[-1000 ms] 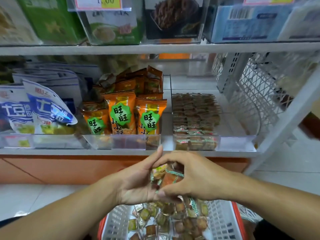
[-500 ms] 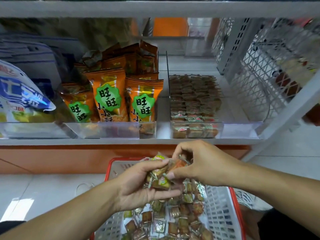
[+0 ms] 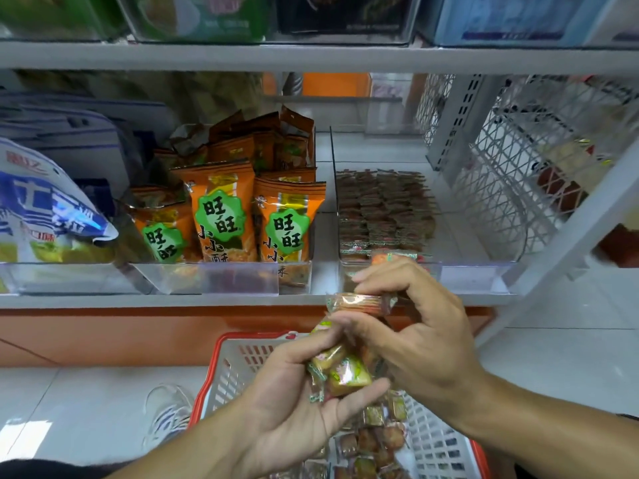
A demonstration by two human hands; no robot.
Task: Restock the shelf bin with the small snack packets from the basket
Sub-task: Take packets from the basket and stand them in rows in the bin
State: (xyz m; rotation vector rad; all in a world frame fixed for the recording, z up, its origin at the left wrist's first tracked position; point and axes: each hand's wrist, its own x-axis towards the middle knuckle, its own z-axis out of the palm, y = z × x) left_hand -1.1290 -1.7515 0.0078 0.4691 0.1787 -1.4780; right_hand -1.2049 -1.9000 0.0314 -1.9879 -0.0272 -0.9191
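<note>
Left hand, palm up, fingers curled round a small clump of snack packets, held above the near-left part of the basket. Packets in the clump are clear-wrapped with green and yellow print.

Right hand just beside and above the left, pinching a single orange packet between thumb and forefinger. That packet sits level, in front of the shelf edge, short of the bin.

Basket: white plastic lattice, red rim, on the floor below the hands. More small packets lie loose in its bottom, mixed brown, orange and green.

Shelf bin: clear plastic, right part of the middle shelf. Rows of small packets already lie in it, stacked toward its left side and running from front to back; the right part of the bin floor is bare. One orange packet lies at the front, just above the right hand's knuckles.

Left of that bin, a second clear bin holds upright orange snack bags with green badges. Further left, blue-and-white bags. White wire mesh panel at the right end of the shelf. Upper shelf carries boxed goods, blurred.
</note>
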